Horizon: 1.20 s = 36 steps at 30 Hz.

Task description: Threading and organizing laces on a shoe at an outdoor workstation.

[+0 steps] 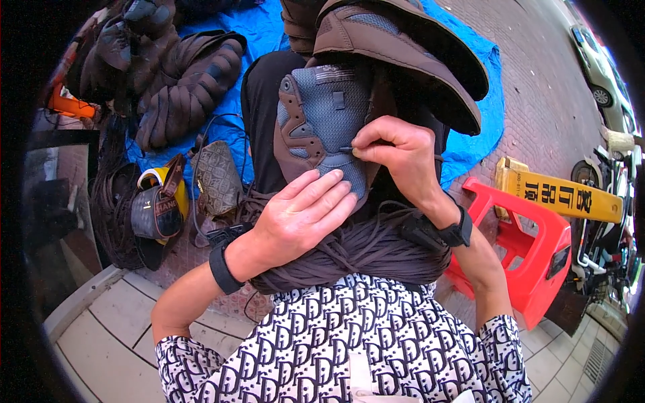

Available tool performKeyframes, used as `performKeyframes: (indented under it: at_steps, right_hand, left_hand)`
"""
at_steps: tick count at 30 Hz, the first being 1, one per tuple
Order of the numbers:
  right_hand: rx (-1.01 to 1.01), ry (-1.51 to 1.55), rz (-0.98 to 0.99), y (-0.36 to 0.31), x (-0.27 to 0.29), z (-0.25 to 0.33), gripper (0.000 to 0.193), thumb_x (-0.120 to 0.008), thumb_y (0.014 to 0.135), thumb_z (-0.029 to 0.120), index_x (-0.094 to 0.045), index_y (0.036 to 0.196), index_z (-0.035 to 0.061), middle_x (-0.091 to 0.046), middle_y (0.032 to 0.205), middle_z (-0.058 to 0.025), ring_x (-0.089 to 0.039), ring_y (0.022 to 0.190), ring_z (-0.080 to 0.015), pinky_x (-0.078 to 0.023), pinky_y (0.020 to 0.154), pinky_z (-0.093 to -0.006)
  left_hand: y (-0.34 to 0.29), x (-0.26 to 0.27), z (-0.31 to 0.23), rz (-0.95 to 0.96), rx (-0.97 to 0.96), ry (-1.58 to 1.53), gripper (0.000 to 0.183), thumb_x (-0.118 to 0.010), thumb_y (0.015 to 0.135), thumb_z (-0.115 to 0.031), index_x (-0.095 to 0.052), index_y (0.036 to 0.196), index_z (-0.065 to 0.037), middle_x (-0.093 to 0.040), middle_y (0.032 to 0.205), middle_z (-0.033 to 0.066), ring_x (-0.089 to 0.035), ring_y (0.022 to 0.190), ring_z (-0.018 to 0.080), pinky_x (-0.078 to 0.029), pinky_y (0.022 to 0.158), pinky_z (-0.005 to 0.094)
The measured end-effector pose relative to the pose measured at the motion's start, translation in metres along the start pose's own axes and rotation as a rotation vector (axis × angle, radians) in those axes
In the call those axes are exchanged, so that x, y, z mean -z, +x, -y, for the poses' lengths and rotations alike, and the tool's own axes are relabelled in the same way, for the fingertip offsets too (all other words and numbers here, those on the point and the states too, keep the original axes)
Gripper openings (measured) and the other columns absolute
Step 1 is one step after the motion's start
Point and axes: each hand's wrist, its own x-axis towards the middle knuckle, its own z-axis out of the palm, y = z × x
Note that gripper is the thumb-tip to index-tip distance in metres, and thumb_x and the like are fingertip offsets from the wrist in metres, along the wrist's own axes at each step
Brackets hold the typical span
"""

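A grey-blue mesh shoe upper (336,121) with brown trim and eyelets lies across my lap. My left hand (292,218) rests on its near end, fingers stretched out flat and together. Just to the right, my right hand (400,151) is closed in a pinch over the mesh. A thin, short needle-like tool (345,148) sticks out from between its fingertips, its point at the upper's surface. Beneath both wrists a thick bundle of dark brown laces (356,252) lies over my lap. More brown and grey shoe uppers (396,50) are stacked beyond my knees.
Piles of brown uppers (191,84) lie on a blue tarp (265,30) at the far left. A patterned pouch (218,178) and a yellow container (180,208) stand left of me. At right are a red plastic stool (521,252), a long yellow box (564,195) and a parked car (601,74).
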Motion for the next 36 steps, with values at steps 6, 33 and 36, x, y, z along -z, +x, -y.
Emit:
performKeyframes:
  at_steps: [6, 33, 36]
  right_hand:
    - [0.34, -0.316, -0.037, 0.006, 0.001, 0.001, 0.008, -0.065, 0.059, 0.0, -0.061, 0.066, 0.0045, -0.059, 0.065, -0.0066, -0.058, 0.06, -0.0208, -0.045, 0.054, -0.0281]
    - [0.442, -0.459, 0.181, 0.017, 0.006, 0.0, 0.018, -0.067, 0.058, 0.0, -0.06, 0.075, 0.0023, -0.057, 0.069, -0.0091, -0.058, 0.064, -0.0239, -0.047, 0.057, -0.0308]
    - [0.43, -0.494, 0.144, 0.012, 0.009, 0.004, 0.018, -0.066, 0.059, -0.001, -0.06, 0.076, 0.0025, -0.057, 0.069, -0.0092, -0.058, 0.065, -0.0244, -0.048, 0.058, -0.0313]
  left_hand:
    - [0.002, 0.001, 0.0, 0.0, -0.001, -0.005, 0.029, -0.054, 0.068, -0.01, -0.06, 0.096, -0.003, -0.06, 0.1, 0.0095, -0.055, 0.102, 0.0219, -0.043, 0.087, 0.0358]
    - [0.001, -0.002, 0.001, -0.001, 0.011, -0.018, 0.029, -0.055, 0.066, -0.009, -0.061, 0.094, -0.005, -0.06, 0.1, 0.008, -0.054, 0.103, 0.0222, -0.043, 0.087, 0.0365]
    - [0.002, -0.004, 0.002, -0.019, 0.0, -0.022, 0.028, -0.056, 0.065, -0.009, -0.062, 0.092, -0.005, -0.061, 0.099, 0.0074, -0.055, 0.101, 0.0222, -0.044, 0.086, 0.0366]
